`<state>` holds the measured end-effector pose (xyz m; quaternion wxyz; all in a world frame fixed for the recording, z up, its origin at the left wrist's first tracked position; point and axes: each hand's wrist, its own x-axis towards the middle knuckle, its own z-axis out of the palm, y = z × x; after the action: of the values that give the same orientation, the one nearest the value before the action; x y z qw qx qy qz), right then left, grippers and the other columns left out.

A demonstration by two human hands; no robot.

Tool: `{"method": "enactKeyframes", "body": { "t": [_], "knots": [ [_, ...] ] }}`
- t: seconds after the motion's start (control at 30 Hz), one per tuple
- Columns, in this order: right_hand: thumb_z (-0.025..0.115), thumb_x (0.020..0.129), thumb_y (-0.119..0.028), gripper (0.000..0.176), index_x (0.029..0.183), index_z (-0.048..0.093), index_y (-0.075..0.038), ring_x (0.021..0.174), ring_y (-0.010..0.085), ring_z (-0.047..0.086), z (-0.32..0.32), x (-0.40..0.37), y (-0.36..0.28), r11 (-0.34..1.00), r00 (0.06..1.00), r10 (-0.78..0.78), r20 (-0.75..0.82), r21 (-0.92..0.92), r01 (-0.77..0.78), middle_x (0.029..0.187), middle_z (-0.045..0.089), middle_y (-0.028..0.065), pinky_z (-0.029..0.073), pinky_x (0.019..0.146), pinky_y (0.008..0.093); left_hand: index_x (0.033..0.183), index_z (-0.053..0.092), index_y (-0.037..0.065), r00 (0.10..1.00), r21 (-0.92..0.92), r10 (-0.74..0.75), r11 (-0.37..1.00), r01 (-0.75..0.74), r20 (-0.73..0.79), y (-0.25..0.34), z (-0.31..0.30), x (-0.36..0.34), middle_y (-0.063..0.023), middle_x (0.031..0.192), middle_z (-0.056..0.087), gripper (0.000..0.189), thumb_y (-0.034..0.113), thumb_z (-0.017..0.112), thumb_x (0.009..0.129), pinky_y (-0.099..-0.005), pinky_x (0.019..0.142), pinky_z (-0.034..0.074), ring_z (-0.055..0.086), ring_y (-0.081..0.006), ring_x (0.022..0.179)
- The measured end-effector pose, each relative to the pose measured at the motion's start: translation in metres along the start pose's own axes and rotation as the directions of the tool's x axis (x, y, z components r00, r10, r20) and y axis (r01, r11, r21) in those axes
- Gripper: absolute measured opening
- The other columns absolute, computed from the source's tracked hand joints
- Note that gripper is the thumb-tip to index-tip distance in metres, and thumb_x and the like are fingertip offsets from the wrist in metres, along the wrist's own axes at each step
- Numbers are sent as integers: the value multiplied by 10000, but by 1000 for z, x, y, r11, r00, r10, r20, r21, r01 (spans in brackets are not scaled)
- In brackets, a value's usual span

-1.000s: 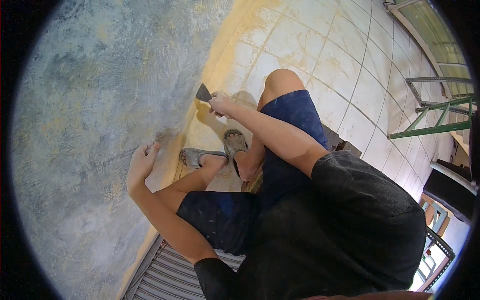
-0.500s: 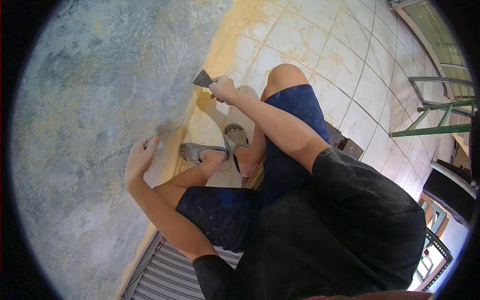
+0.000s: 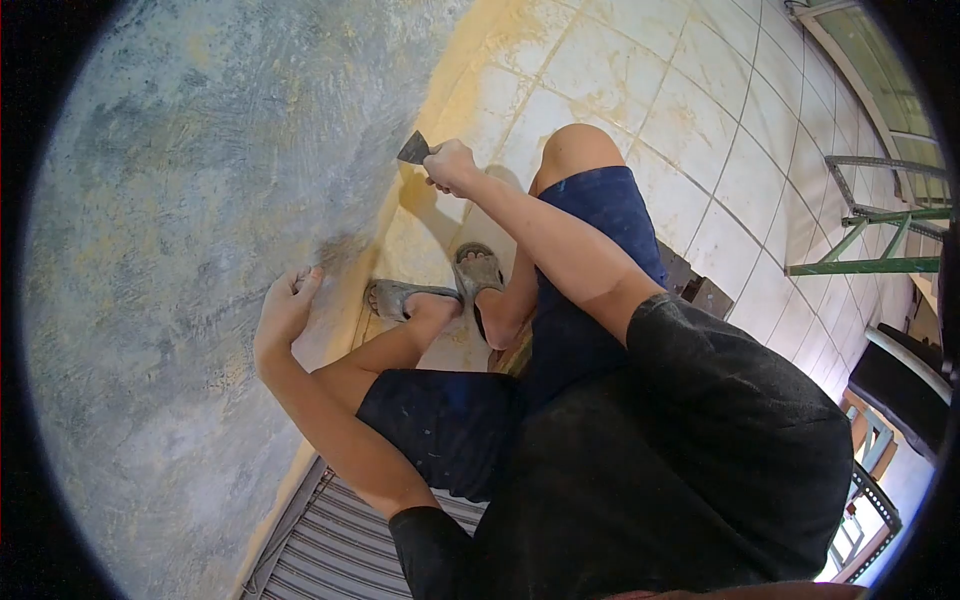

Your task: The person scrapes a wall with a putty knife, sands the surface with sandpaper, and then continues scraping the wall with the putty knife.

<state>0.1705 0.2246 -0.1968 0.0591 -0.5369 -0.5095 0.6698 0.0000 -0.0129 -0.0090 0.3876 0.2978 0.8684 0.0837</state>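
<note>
My right hand [image 3: 452, 168] is closed around the handle of a putty knife [image 3: 414, 149]. The knife's dark, flared blade points left, close to the border between the mottled blue-grey wall [image 3: 220, 200] and its yellowish lower strip [image 3: 445, 105]. My left hand [image 3: 286, 308] is at the wall surface, lower and to the left, with the thumb apart from the bent fingers. Nothing shows in it, though some fingertips are hidden. A dark smudge marks the wall just above that hand.
White floor tiles [image 3: 735, 170] carry yellowish dust and smears. My sandalled feet [image 3: 410, 298] stand beside the wall's base. A ribbed grey metal shutter [image 3: 360, 545] lies at lower left. Green metal framing [image 3: 865, 266] and a dark seat [image 3: 900, 385] are at right.
The putty knife and my right hand have shifted slightly right and up, and the blade has turned a little. My left hand keeps nearly the same place at the wall.
</note>
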Motion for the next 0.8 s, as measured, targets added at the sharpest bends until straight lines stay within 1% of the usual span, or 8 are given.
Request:
{"method": "enactKeyframes", "body": {
  "t": [0.03,0.23,0.3,0.37,0.47,0.57,0.63,0.8],
  "knots": [
    [533,771,-60,177,724,659,56,470,206,593,1,5,3,1000,1000,7,-11,-7,-7,621,638,151,480,434,326,1016,630,-23,1000,3,-16,1000,16,-13,5,-1,-2,-19,691,521,466,427,581,910,-321,648,420,477,-133,669],
    [511,783,-46,192,697,631,78,447,209,565,4,0,4,995,1000,4,-16,103,-2,608,621,164,442,396,329,1003,622,-29,1000,14,8,1000,-7,-29,3,-2,1,-26,704,523,477,437,584,904,-316,652,416,475,-139,673],
    [509,785,-40,187,710,631,80,448,206,561,3,8,5,996,1000,24,18,86,-26,614,621,163,435,392,329,996,617,-33,999,20,23,1000,-22,-26,3,-2,-1,-29,711,525,488,445,584,901,-321,654,416,475,-144,679],
    [507,786,-35,182,722,630,82,448,203,557,0,14,11,997,998,39,49,72,-42,620,620,162,429,388,329,990,613,-42,999,34,-50,998,49,22,12,-7,-5,-51,734,540,517,466,582,895,-336,673,422,494,-166,707],
    [500,790,-26,175,735,627,82,454,197,552,-2,-5,-1,994,998,-6,68,109,-1,635,618,163,421,386,330,963,604,-52,999,30,24,999,-22,-47,-13,-1,4,-76,727,540,540,483,579,890,-346,687,426,497,-190,713],
    [488,795,-21,182,723,618,82,462,197,555,-2,-7,-2,994,999,3,48,110,-8,652,621,169,418,384,332,941,596,-59,998,81,-6,997,11,-55,1,-4,-2,-96,727,543,549,488,578,887,-352,695,430,501,-209,711],
    [489,794,-23,181,720,615,83,460,201,552,-4,0,-3,995,995,48,83,87,-55,653,620,177,415,382,334,936,593,-57,999,53,11,999,-9,-50,3,-2,-4,-100,723,542,550,490,578,886,-357,695,430,502,-216,709],
    [487,794,-21,180,726,618,80,460,200,549,-1,-6,-4,993,996,-1,84,122,-10,651,619,178,415,383,334,939,595,-42,999,83,-20,996,24,-49,4,-5,-2,-110,721,541,531,486,574,889,-369,699,432,511,-232,705]
  ]
}}
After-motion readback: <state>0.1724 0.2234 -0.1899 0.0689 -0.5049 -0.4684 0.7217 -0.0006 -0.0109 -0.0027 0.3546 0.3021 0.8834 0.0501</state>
